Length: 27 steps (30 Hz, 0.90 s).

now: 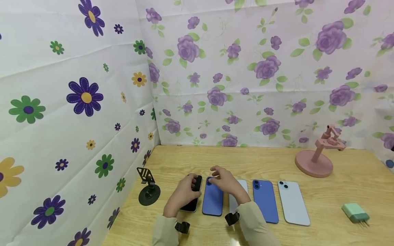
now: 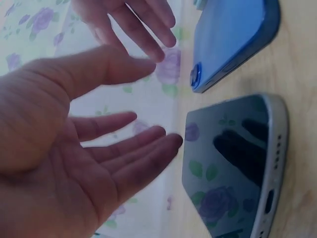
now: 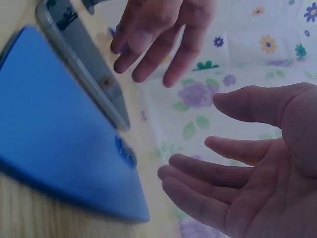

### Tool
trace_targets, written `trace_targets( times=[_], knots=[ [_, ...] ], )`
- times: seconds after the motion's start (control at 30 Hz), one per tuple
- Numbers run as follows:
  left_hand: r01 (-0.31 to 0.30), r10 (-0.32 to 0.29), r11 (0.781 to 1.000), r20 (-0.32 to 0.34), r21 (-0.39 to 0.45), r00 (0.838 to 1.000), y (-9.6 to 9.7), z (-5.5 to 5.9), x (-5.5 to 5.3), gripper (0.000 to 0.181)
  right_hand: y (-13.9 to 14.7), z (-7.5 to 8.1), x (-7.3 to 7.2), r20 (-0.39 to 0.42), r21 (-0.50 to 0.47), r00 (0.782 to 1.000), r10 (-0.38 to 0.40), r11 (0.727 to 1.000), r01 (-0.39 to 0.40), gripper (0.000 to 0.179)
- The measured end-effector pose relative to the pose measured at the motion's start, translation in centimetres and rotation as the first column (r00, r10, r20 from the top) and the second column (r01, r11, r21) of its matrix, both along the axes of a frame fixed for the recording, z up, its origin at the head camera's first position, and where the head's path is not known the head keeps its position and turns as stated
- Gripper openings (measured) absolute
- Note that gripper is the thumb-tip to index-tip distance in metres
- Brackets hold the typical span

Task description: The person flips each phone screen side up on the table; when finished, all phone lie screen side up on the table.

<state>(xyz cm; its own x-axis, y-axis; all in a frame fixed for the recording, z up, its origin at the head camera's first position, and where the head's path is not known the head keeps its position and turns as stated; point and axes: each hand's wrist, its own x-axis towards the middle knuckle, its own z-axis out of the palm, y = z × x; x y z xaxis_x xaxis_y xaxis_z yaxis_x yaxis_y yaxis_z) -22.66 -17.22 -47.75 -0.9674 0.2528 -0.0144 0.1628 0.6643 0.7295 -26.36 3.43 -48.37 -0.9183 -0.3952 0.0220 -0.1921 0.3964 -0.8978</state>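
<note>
My left hand (image 1: 185, 192) hovers over the leftmost phone (image 1: 192, 204), which lies screen up on the wooden table. In the left wrist view its fingers are relaxed, the thumb apart from them, and the dark screen (image 2: 225, 158) mirrors the hand. Above the camera end of a blue phone (image 1: 212, 201), lying back up, is my right hand (image 1: 227, 181). The right wrist view has its fingers loosely spread with nothing between them. Under the right hand and wrist, a pale phone (image 1: 233, 202) is partly hidden.
Farther right lie another blue phone (image 1: 266, 201) and a white phone (image 1: 294, 204), both back up. A black folding stand (image 1: 149, 193) is at the left, a pink stand (image 1: 314, 164) at the back right. A green charger plug (image 1: 354, 212) sits at the right. Flowered cloth hangs behind and left.
</note>
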Motion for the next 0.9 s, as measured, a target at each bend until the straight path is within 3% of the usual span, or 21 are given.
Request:
trace_targets(
  times=[0.17, 0.3, 0.6, 0.77, 0.9],
  knots=[
    [0.082, -0.081, 0.997, 0.047, -0.015, 0.996, 1.2, -0.1, 0.4, 0.074, 0.5, -0.8, -0.4, -0.043, 0.063, 0.999, -0.029, 0.997, 0.032, 0.043],
    [0.134, -0.129, 0.987, 0.064, -0.090, 0.990, 1.8, -0.2, 0.7, 0.083, 0.7, -1.1, -0.6, -0.051, 0.095, 0.998, -0.035, 0.995, 0.040, 0.045],
    [0.280, -0.263, 0.928, 0.103, -0.244, 0.959, 3.2, -1.1, 1.0, 0.107, 0.8, -1.5, -0.7, -0.056, 0.162, 0.998, -0.003, 0.987, 0.012, 0.046],
    [0.282, -0.256, 0.909, 0.123, -0.306, 0.959, 3.8, -1.4, 1.3, 0.111, 0.6, -1.7, -0.7, -0.055, 0.214, 0.999, 0.003, 0.977, 0.008, 0.042],
    [0.256, -0.228, 0.909, 0.123, -0.329, 0.966, 3.9, -1.2, 1.5, 0.111, 0.2, -1.8, -0.8, -0.083, 0.247, 0.997, 0.000, 0.969, 0.021, 0.042]
  ],
)
